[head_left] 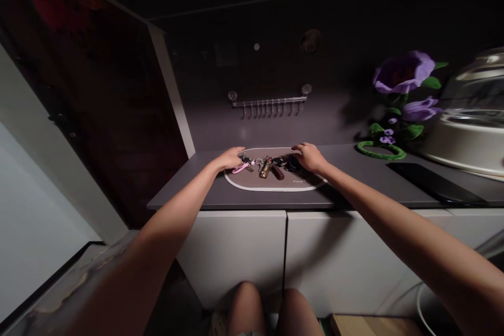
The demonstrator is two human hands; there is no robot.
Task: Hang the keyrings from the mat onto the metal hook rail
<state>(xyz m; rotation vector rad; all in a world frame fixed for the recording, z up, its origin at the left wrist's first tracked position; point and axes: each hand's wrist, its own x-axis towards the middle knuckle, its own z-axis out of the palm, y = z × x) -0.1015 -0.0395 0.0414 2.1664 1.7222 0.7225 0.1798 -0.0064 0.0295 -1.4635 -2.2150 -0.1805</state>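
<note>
Your keys [265, 169] lie in a loose row across the middle of the mat [271, 185], a brown one with a pale rim. In that row you have a pink strap [239, 169] at the left end, a dark red tag [277, 172] near the middle and a black piece at the right (too dark to make out). Your left hand [231, 158] is at the strap's end, fingers reaching forward; you can't tell from here whether they pinch anything. Your right hand [310, 157] curves over the black piece, its grip likewise hidden. The mat rests on your grey counter [346, 178]. Behind it, a hook rail [270, 101] hangs on the wall; off to your right stand purple flowers [405, 73], with a flat black object [437, 184] in front.
</note>
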